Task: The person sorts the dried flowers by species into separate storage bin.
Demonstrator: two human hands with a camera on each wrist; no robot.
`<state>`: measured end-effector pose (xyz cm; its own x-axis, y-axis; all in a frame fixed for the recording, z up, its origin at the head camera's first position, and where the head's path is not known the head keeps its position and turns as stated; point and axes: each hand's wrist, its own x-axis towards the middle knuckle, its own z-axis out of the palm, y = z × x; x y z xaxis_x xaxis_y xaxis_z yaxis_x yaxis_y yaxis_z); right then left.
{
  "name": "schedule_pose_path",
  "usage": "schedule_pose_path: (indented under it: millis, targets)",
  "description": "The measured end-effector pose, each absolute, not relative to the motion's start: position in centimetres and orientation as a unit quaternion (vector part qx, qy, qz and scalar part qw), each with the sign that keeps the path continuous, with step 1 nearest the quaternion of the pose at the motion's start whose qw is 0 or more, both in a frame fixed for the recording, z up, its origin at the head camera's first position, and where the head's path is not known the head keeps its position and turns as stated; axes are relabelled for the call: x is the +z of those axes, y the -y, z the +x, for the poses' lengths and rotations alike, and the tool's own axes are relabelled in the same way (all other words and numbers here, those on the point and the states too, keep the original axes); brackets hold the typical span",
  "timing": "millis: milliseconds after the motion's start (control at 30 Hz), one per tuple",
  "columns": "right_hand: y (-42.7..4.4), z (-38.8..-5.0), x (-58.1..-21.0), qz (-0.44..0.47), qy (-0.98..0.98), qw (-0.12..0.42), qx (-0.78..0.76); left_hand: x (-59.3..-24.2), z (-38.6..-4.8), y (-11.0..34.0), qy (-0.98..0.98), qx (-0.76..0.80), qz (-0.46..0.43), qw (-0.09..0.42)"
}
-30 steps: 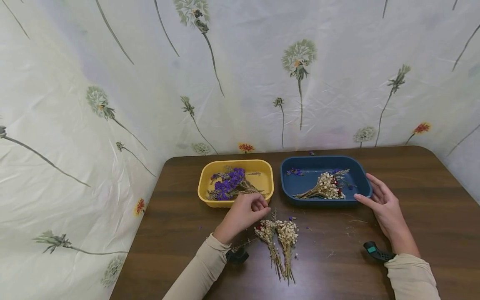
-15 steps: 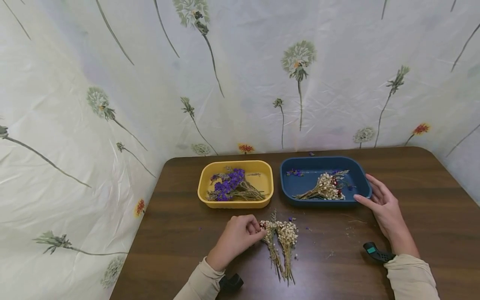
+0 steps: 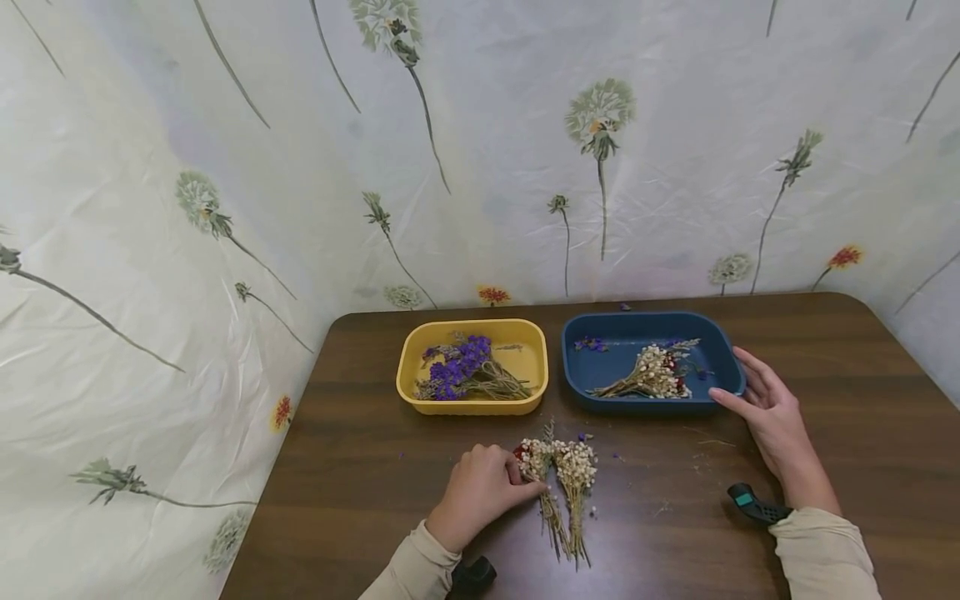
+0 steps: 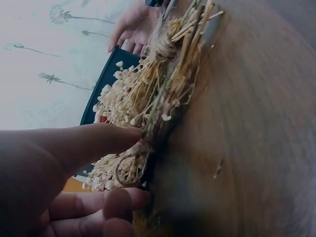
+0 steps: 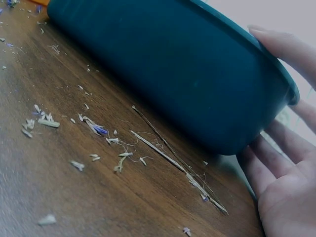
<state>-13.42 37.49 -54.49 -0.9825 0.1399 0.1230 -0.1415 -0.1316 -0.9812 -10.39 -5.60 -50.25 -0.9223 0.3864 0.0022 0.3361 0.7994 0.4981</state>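
Observation:
My left hand is at the left of two tied dried-flower bunches on the table. Its thumb lies over the stems of this white-flowered bunch, and the other fingers curl on the far side. In the left wrist view, the twine-bound part of the bunch sits between thumb and fingers. A second white bunch lies beside it on the right. My right hand grips the right end of the blue tray, thumb at the rim. Another white bunch rests in that tray.
A yellow tray holding purple dried flowers stands left of the blue one. Loose stems and petal scraps are scattered on the brown table. A flower-patterned sheet hangs behind the table.
My left hand has come down from the front edge of the yellow tray to the left white bunch, its thumb now across the stems. The right hand stays at the blue tray.

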Motion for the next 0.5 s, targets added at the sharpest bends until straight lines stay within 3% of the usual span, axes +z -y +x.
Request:
schedule_pose_path:
  millis: [500]
  targets:
    - [-37.39,-13.43,-54.36,0.001,0.653,0.098,0.751,-50.01,-10.25,5.69,-0.951,0.249,0.176,0.052]
